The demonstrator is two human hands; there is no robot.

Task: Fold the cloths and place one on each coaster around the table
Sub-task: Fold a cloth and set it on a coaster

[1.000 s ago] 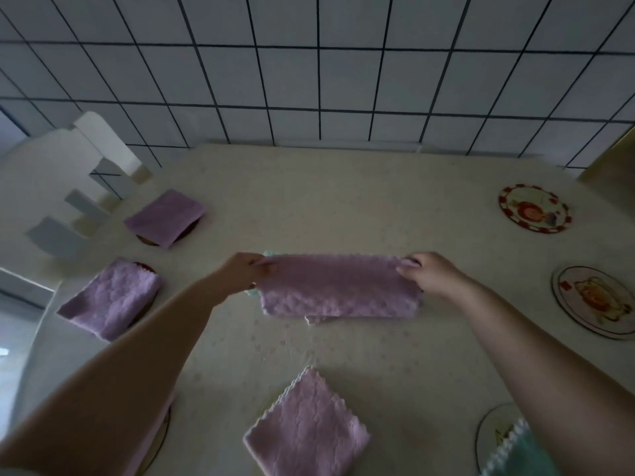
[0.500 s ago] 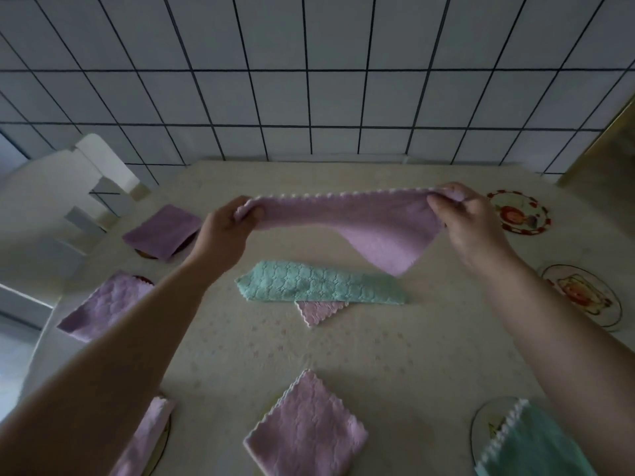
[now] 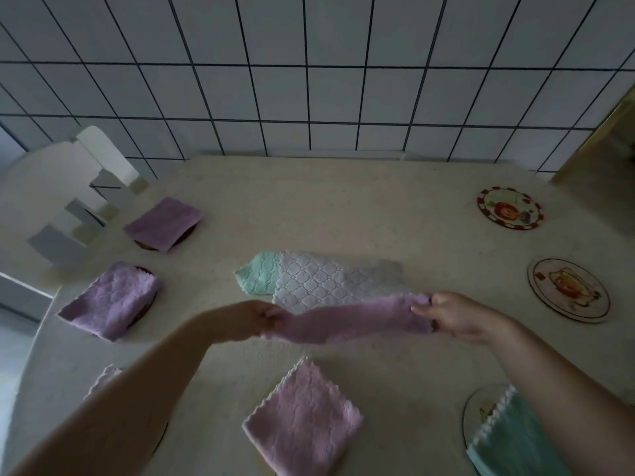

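Above the middle of the table [image 3: 343,201], we hold a pink cloth [image 3: 347,322] stretched out, our left hand [image 3: 254,319] pinching one end and our right hand [image 3: 453,312] the other. Behind it lies a green cloth [image 3: 261,278]; two bare coasters [image 3: 510,207] sit right.

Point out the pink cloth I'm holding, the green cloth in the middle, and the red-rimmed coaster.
pink cloth [image 3: 347,321], head view, middle of stretched strip.
green cloth [image 3: 259,278], head view, exposed left end.
red-rimmed coaster [image 3: 509,207], head view, printed centre.
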